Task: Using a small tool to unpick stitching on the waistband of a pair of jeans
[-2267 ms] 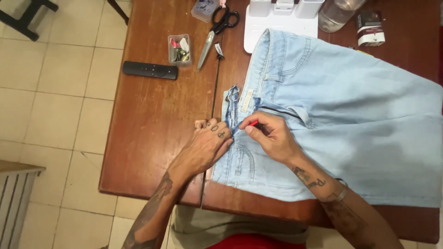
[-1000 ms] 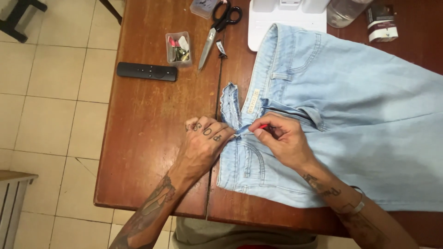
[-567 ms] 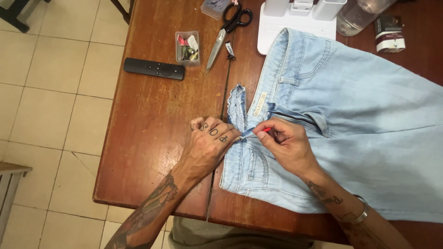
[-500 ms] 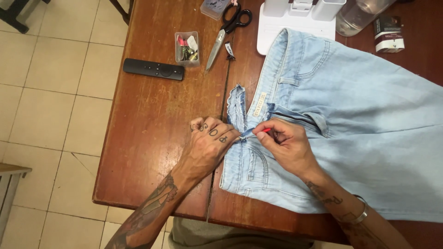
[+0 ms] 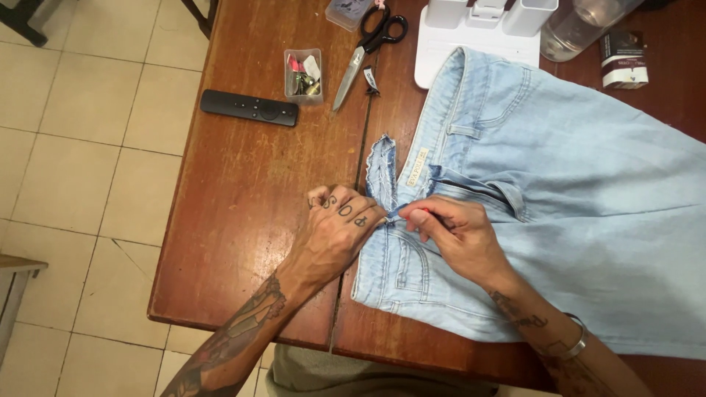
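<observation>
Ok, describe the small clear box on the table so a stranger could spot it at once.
Start at the brown wooden table and go to its far edge, left of the light blue jeans. Between the black remote control and the scissors stands the small clear box. It is the only see-through container there with small pink and dark bits inside.
</observation>
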